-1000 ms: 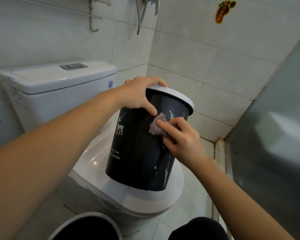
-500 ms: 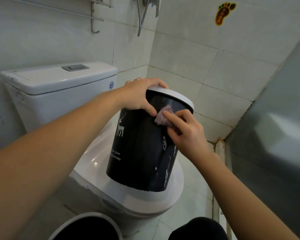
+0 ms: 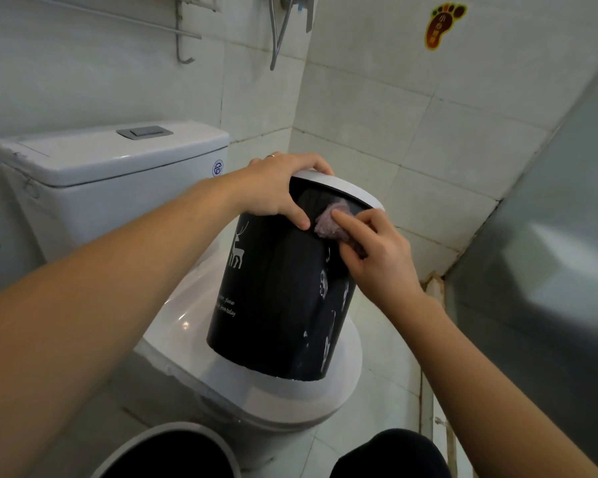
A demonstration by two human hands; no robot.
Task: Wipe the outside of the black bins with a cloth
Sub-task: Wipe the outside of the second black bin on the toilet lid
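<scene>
On a toilet lid (image 3: 194, 326) (tiled walls), left hand (image 3: 273, 191) grips black bin (image 3: 277, 298); right hand (image 3: 377, 250) pinches cloth (image 3: 328, 225).

Both forearms bare to the frame edge, no sleeves, no watch or wristband. Left hand (image 3: 273, 188): thin ring (image 3: 271, 155), silver-ish w/ a darker line, on a finger near the knuckle; which finger can't tell. Right hand (image 3: 377, 257): no rings seen, nails short, unpainted. Bottom edge, below the rt fingers: dark, black-looking garment over a knee (image 3: 390, 455), fabric detail too dim.
</scene>
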